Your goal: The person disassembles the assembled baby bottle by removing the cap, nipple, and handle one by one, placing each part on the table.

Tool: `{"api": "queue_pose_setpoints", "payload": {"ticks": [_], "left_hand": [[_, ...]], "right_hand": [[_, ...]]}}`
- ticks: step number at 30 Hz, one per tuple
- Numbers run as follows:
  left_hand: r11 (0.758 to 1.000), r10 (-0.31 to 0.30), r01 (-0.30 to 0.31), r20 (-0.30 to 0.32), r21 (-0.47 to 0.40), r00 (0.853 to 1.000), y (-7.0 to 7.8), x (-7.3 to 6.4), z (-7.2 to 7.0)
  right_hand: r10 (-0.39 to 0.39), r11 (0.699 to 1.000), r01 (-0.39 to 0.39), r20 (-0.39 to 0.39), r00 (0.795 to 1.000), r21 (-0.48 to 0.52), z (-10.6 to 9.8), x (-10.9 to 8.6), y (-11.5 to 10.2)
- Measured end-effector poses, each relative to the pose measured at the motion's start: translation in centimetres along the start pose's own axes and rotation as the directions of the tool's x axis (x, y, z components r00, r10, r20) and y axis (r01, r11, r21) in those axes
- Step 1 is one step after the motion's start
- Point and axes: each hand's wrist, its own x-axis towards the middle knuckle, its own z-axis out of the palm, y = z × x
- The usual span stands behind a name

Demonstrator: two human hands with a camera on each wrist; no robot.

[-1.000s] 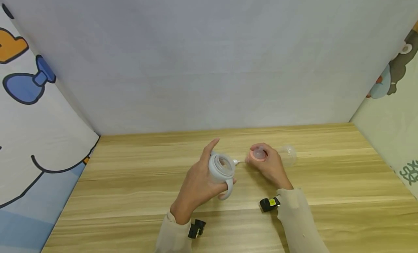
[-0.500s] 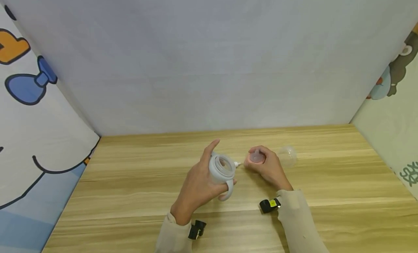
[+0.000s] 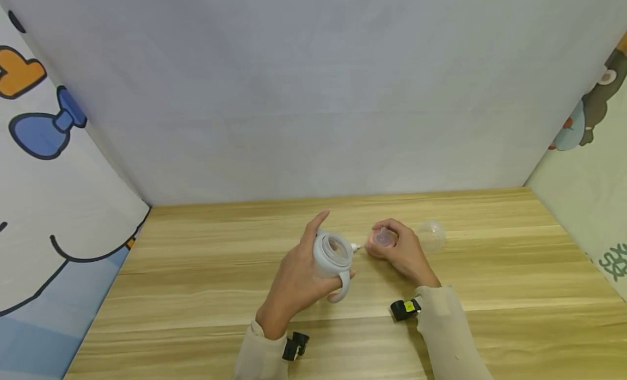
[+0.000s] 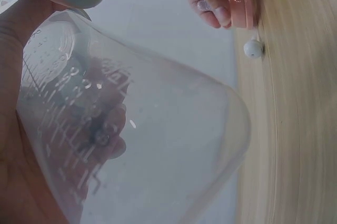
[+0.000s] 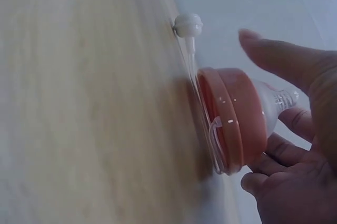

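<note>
My left hand (image 3: 296, 274) grips a clear baby bottle (image 4: 158, 113) with measuring marks. Its pale grey handled ring (image 3: 344, 285) surrounds the open mouth, which faces up in the head view. To the right, a pink bottle collar (image 5: 231, 121) with a clear nipple (image 5: 276, 100) rests upright on the table. From under it a thin straw runs left to a white ball weight (image 5: 188, 25). My right hand (image 3: 404, 257) is spread around the collar and nipple. In the right wrist view the thumb stands apart from the collar, while the other fingers are loosely bent behind it.
A clear domed cap (image 3: 431, 236) sits on the wooden table (image 3: 196, 293), just right of my right hand. A pale cloth wall (image 3: 313, 97) rises behind the table, and printed cartoon panels flank both sides.
My right hand has brought the pink collar slightly left, toward me and down onto the table, and its thumb now stands apart from it. My left hand and the bottle have barely moved.
</note>
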Motion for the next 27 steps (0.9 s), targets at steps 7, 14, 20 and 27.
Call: {"api": "queue_pose_setpoints", "payload": {"ticks": [7,14,20,27], "left_hand": [[1.0,-0.004,0.004,0.001,-0.008,1.0,0.0,0.0,0.1],[1.0,-0.008,0.008,0.003,-0.011,1.0,0.1,0.0,0.1],[1.0,-0.002,0.002,0.001,-0.008,1.0,0.0,0.1,0.2],[1.0,0.001,-0.001,0.003,-0.004,1.0,0.0,0.0,0.3]], "right_hand": [[0.016,1.0,-0.017,-0.031,0.999,-0.02,-0.5,0.1,-0.5],[-0.012,1.0,0.01,-0.082,0.997,-0.028,-1.4,-0.1,-1.6],[-0.092,0.995,0.087,-0.131,0.987,-0.042,-2.3,-0.4,-3.1],[-0.149,0.989,0.144,-0.159,0.976,-0.045,-3.0,-1.1,-5.2]]}}
